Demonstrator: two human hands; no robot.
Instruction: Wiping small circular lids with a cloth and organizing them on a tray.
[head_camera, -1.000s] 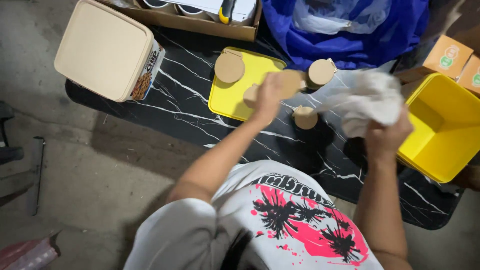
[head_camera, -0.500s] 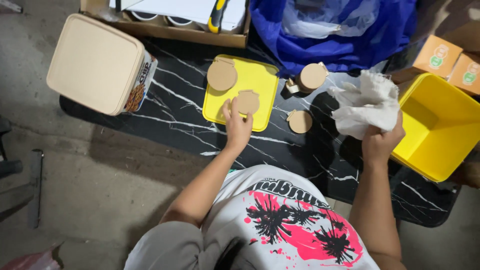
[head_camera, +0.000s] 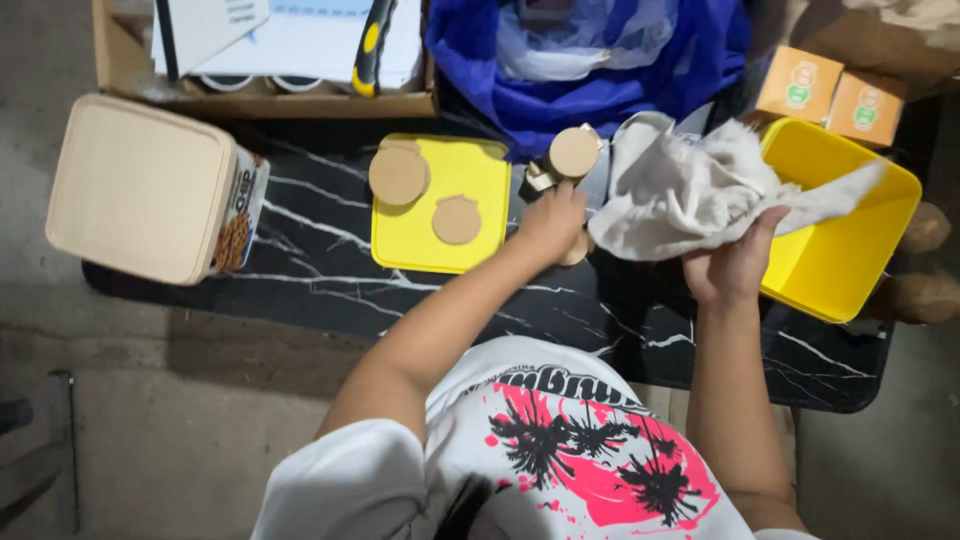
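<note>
Two wooden discs (head_camera: 398, 172) (head_camera: 456, 219), two orange cartons (head_camera: 797, 83) (head_camera: 864, 108), one grey cloth (head_camera: 690, 190).

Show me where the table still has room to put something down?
The black marble table is bare along its near edge, between the beige tin and the left hand, below the yellow lid. Another bare patch lies below the right hand, beside the yellow tub. The far side is crowded by the cardboard box and blue bag.

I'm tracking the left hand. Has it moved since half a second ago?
Yes. The left hand was over the yellow lid, at a round wooden piece there; now it is off the lid's right edge, on the black table beside the cloth.
</note>
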